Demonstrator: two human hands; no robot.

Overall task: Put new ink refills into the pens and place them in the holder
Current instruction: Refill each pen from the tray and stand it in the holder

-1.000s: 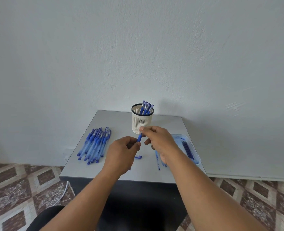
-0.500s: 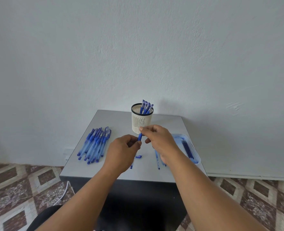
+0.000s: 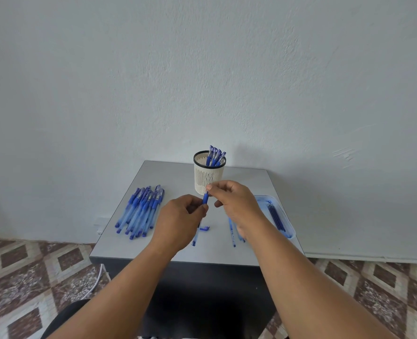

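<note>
In the head view, almost nothing is changing from a second ago. The left hand (image 3: 178,223) is still gripping the pale barrel of the pen (image 3: 205,199), its fingers curled round it. The right hand (image 3: 234,204) is still pinching the blue top end with thumb and first finger. The pen is staying above the table (image 3: 227,250), just in front of the holder (image 3: 208,178). The hands are only shifting a tiny bit, so they are probably twisting the pen's parts together or apart; I cannot tell which.

The holder is already keeping a few finished pens (image 3: 216,156). A big pile of pens (image 3: 140,211) is waiting on the left. Refills (image 3: 276,216) are lying in the tray (image 3: 291,232) on the right. A small blue cap (image 3: 204,229) is lying under the hands. Lots of the job is still left.
</note>
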